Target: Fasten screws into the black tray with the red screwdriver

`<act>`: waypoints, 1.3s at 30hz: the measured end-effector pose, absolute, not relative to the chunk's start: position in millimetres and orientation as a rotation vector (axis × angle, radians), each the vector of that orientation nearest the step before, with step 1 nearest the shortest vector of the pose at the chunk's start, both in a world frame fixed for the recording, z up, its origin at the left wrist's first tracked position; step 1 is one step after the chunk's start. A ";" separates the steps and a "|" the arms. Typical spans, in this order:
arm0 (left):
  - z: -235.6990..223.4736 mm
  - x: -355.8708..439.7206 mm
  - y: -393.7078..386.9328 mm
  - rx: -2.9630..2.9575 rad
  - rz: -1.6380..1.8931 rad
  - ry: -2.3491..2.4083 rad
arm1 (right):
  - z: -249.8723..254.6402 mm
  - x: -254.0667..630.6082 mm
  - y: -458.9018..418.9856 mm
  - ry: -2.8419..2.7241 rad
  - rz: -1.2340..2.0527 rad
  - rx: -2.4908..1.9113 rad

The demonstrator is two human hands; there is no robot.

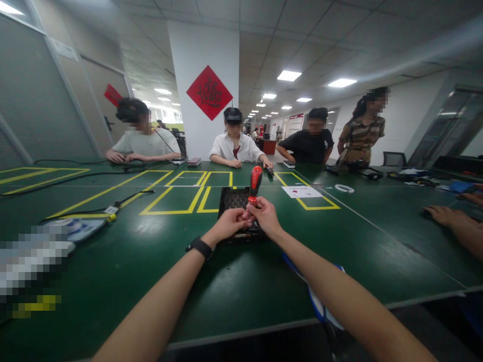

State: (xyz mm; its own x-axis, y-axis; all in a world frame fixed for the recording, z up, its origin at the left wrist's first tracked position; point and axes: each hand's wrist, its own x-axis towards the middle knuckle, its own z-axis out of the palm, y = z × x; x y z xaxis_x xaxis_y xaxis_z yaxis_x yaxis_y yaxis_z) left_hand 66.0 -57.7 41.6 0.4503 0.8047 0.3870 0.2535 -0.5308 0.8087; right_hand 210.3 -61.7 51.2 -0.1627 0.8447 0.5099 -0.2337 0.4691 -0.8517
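A red and black screwdriver (256, 182) stands nearly upright, handle on top, over a black openwork plastic tray or casing (230, 197) on the green table. My right hand (267, 218) is closed round the screwdriver just below its handle. Close against it, my left hand (228, 224), with a dark band on the wrist, is pinched near the screwdriver's lower end. The fingers cover the tip and whatever is between the left fingertips. Part of the casing is hidden beneath both hands.
Yellow tape outlines (169, 212) mark the green table (151, 271). A printed sheet (302, 192) and a white ring (344, 188) lie to the right. Cables and a pouch-like item (81, 229) are at left. People sit opposite; another person's hand (445, 215) rests at the right.
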 end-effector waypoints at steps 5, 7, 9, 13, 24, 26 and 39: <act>46.4 63.9 -62.3 2.040 0.959 0.788 | 49.4 213.2 -59.3 -1.446 1.139 -0.561; 46.4 63.2 -62.2 2.025 0.939 0.765 | 48.7 214.7 -58.4 -1.452 1.156 -0.562; 45.2 63.4 -60.7 1.994 0.948 0.761 | 48.0 215.5 -57.5 -1.444 1.137 -0.564; 42.9 65.5 -58.4 1.938 0.985 0.802 | 46.9 214.8 -55.8 -1.408 1.081 -0.575; 44.8 62.8 -59.8 2.039 0.917 0.763 | 50.7 214.6 -60.2 -1.495 1.096 -0.594; 45.5 63.0 -60.1 2.047 0.908 0.758 | 51.1 215.2 -60.9 -1.493 1.074 -0.603; 43.5 63.2 -59.1 2.092 0.954 0.835 | 51.7 213.1 -60.3 -1.502 1.094 -0.578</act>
